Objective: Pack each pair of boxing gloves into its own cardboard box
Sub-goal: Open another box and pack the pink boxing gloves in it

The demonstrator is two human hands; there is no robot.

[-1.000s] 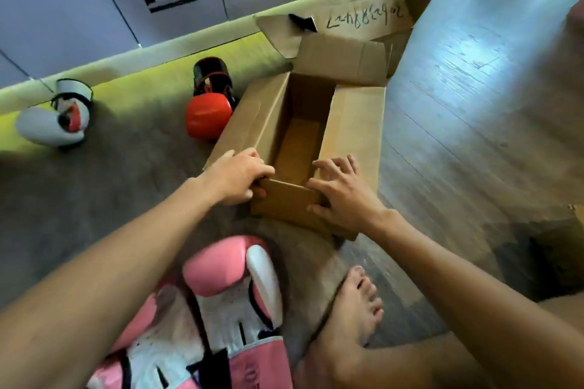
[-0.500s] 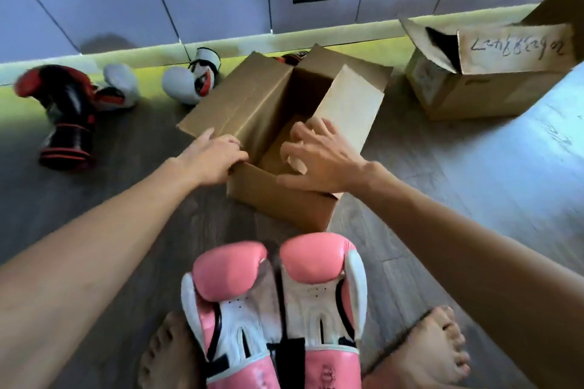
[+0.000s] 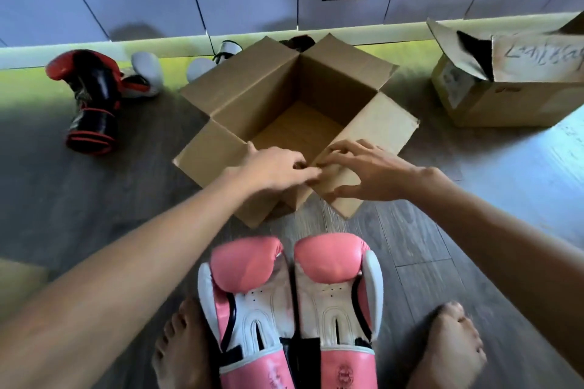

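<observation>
step: open box (image 3: 328,88) | left hand (image 3: 275,167), right hand (image 3: 376,172) fingers (image 3: 346,148) pinch near flap (image 3: 344,175) | we should fold it fully out, then load pink gloves (image 3: 328,265)

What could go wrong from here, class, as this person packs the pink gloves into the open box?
The left hand and right hand hold the near flaps of the open box; once released, these may fold over the opening.
The red-and-black glove lies beside the white gloves; pairs could get mixed.
The pink gloves lie between bare feet and could be trodden on.
</observation>
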